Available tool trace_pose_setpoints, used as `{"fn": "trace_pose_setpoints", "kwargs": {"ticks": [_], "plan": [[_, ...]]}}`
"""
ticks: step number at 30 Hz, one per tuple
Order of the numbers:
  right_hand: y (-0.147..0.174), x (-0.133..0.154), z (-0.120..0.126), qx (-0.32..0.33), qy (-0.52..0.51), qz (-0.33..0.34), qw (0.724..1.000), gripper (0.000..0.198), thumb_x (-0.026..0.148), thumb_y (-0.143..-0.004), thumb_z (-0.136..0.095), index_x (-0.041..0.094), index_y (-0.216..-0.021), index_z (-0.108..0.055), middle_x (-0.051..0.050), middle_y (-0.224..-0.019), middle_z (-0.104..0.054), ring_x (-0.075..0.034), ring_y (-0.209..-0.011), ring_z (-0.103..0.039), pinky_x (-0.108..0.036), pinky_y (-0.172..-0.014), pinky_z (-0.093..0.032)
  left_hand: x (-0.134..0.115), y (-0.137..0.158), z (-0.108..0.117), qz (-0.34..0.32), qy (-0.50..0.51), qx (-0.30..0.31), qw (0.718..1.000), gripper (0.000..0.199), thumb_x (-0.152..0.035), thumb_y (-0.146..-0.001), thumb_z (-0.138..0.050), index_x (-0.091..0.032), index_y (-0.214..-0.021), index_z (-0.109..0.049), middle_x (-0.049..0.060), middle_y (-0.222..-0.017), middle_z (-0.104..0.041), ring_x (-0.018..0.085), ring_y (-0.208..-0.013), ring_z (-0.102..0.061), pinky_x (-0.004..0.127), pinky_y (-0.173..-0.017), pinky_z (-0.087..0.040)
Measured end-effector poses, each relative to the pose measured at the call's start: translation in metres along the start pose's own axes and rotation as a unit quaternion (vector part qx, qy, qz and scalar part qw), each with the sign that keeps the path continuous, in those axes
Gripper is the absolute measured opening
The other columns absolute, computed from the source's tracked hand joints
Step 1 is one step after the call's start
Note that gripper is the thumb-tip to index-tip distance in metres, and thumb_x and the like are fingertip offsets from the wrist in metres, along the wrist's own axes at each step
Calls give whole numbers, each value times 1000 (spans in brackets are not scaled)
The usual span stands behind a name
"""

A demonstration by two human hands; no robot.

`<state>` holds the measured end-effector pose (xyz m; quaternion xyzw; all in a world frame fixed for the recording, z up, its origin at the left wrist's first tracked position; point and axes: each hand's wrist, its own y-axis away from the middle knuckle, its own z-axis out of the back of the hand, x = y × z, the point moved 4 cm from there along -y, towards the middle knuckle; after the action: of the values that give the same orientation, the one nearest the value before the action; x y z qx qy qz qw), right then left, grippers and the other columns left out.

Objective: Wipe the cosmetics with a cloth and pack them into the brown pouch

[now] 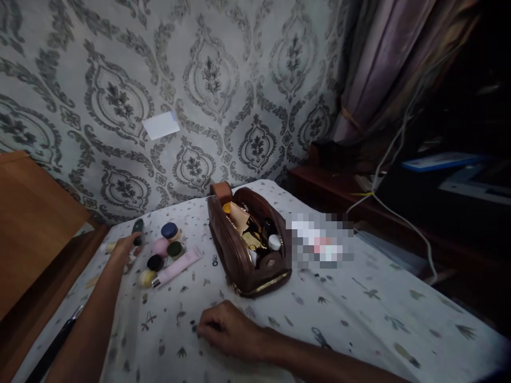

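Observation:
My left hand (124,249) reaches to the far left of the patterned sheet. Its fingers curl at a dark green tube (138,226); the grip is partly hidden. Just right of it stand a blue-lidded jar (170,231), a pink round item (161,247), a dark green-lidded jar (175,250), a black-lidded jar (155,263) and a yellow jar (147,278). A pale pink squeeze tube (178,267) lies beside them. My right hand (227,328) rests on the sheet, fingers curled in, nothing visible in them. Beyond it, a brown toiletry bag (223,242) sits unzipped with several items inside.
A wooden board (38,229) borders the left side. A black, metal-tipped object (54,346) lies by my left forearm. Right of the bag is a blurred-out patch. White cables (399,207) hang at the right, near a dark red shelf (323,186). Patterned wallpaper (247,64) rises behind.

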<state>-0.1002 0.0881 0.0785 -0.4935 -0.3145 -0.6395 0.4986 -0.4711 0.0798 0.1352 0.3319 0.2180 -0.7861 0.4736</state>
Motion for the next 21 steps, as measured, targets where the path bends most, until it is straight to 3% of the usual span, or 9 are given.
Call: {"fn": "trace_pose_setpoints", "kwargs": {"ticks": [3, 6, 11, 15, 18, 21], "plan": [[3, 0, 2, -3, -37, -4, 999, 19, 12, -84, -54, 13, -66, -61, 5, -56, -50, -7, -52, -45, -18, -52, -34, 5, 39, 12, -10, 78, 21, 997, 38, -56, -66, -53, -19, -73, -55, 2, -61, -59, 16, -50, -54, 24, -41, -37], [2, -3, 2, -12, -98, -21, 995, 20, 25, -91, -52, 13, -85, -66, 4, -62, -52, -7, -50, -46, -18, -49, -36, 13, 92, 26, -46, 126, 59, 989, 46, -54, -62, -67, -18, -90, -63, 2, -75, -65, 16, -63, -59, 22, -47, -42], [-3, -3, 4, -73, -200, -44, 976, 49, 46, -93, -53, 17, -133, -51, -2, -85, -59, -10, -59, -56, -20, -47, -42, 13, 188, 24, -170, 127, 282, 936, 46, -40, -65, -79, -20, -105, -70, 4, -93, -70, 23, -83, -65, 27, -65, -52], [-1, 0, -1, -85, -211, -42, 973, 52, 54, -89, -55, 20, -129, -51, 0, -80, -57, -11, -58, -56, -21, -45, -40, 14, 230, 14, -211, 77, 407, 886, 38, -37, -69, -79, -23, -104, -72, 6, -100, -71, 25, -95, -65, 31, -81, -53], [3, -1, -6, -67, -198, -35, 977, 46, 57, -85, -58, 17, -109, -58, 3, -68, -54, -10, -53, -52, -21, -44, -37, 22, 233, 13, -243, 39, 392, 886, 39, -38, -69, -79, -24, -105, -72, 6, -108, -70, 26, -105, -62, 35, -95, -48], [7, -4, -8, -62, -184, -31, 980, 43, 54, -83, -61, 17, -104, -58, 4, -64, -52, -9, -50, -49, -21, -44, -36, 31, 228, 20, -235, 23, 308, 922, 53, -43, -70, -77, -23, -118, -66, 8, -118, -67, 29, -111, -59, 37, -100, -44]]}}
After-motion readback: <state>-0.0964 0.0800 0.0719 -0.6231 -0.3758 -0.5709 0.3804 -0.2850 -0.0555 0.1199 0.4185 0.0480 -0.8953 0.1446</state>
